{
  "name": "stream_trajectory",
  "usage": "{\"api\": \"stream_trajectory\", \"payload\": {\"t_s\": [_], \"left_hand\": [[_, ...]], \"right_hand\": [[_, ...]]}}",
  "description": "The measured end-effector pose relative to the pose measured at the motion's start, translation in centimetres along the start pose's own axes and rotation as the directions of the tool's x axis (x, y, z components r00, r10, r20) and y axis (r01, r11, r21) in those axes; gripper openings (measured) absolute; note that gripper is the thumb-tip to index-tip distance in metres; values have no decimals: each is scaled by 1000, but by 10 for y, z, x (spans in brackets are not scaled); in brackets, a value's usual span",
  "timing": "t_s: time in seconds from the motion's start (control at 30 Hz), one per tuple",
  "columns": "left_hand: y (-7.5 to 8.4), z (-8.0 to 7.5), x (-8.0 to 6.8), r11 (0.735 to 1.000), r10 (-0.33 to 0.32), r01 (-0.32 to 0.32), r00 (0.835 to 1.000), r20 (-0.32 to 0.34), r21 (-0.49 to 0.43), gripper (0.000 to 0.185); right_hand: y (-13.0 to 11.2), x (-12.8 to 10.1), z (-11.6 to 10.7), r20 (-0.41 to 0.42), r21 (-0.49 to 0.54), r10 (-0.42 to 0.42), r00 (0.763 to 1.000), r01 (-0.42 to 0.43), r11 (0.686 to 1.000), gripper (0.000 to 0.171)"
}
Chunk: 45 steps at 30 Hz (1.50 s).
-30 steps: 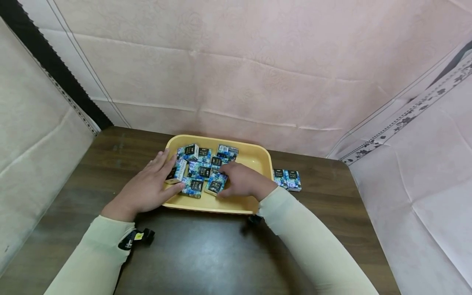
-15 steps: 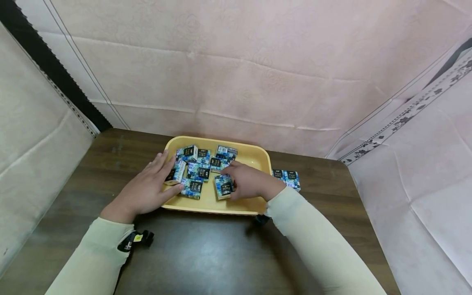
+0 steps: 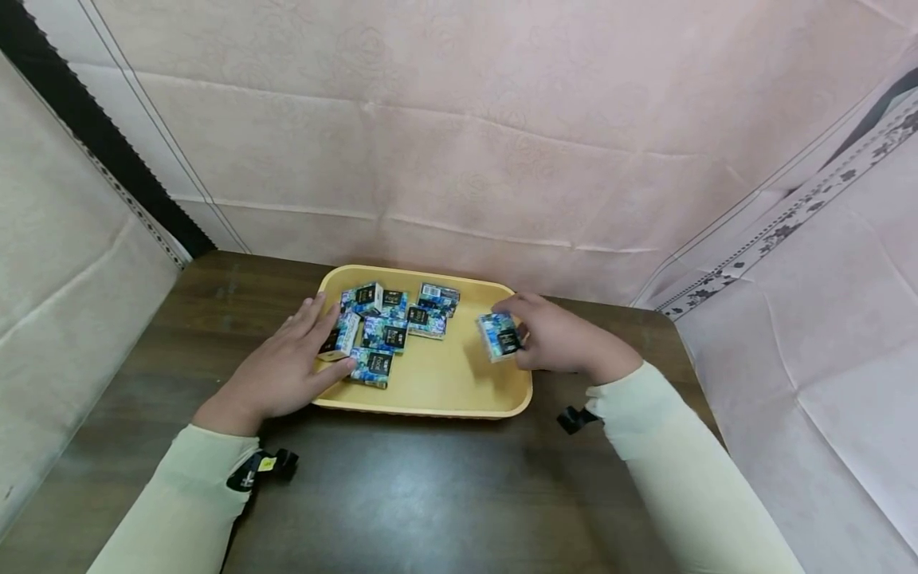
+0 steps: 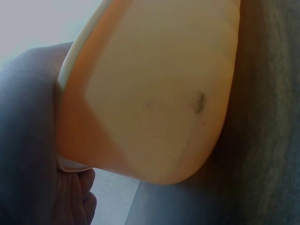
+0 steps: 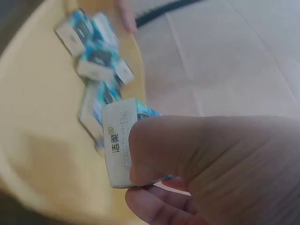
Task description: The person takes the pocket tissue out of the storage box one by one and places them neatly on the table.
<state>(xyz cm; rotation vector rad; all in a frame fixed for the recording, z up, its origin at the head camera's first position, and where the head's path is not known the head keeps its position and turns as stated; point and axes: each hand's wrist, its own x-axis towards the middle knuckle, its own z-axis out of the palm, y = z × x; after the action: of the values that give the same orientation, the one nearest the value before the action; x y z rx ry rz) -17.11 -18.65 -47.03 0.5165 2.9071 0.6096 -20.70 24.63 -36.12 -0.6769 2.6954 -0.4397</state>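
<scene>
Right hand [image 3: 555, 341] pinches small box [image 3: 498, 336] over tray's [image 3: 430, 402] right edge

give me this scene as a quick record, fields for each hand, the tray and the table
left hand: left hand rests on the tray's left rim, fingers touching a box
right hand: right hand holds one small box over the tray's right end
tray: yellow tray with a cluster of boxes in its left half
table: dark wood table

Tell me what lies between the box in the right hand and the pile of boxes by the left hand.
Only bare tray floor, seen in the head view, separates the box held by the right hand from the pile of boxes.
</scene>
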Motion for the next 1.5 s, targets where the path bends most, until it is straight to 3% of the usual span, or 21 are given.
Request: {"api": "stream_trajectory", "payload": {"t_s": [0.23, 0.73, 0.97, 1.33, 1.5], "left_hand": [[-1, 1, 1, 1000, -1, 1, 1000, 0, 3, 107], [0, 0, 0, 1000, -3, 3, 1000, 2, -3, 106], [1, -1, 0, 1000, -6, 6, 1000, 4, -6, 107], [2, -2, -2, 1000, -6, 6, 1000, 8, -11, 105], [2, -2, -1, 1000, 0, 0, 1000, 7, -19, 105]], "right_hand": [[47, -25, -15, -95, -3, 58, 994, -59, 998, 82], [136, -54, -1, -52, 44, 308, 950, -306, 951, 81], [158, -63, 10, -18, 36, 371, 929, -370, 928, 81], [171, -61, 24, -13, 41, 348, 937, -347, 937, 82], [172, -59, 30, 3, 44, 374, 928, -374, 927, 83]]}}
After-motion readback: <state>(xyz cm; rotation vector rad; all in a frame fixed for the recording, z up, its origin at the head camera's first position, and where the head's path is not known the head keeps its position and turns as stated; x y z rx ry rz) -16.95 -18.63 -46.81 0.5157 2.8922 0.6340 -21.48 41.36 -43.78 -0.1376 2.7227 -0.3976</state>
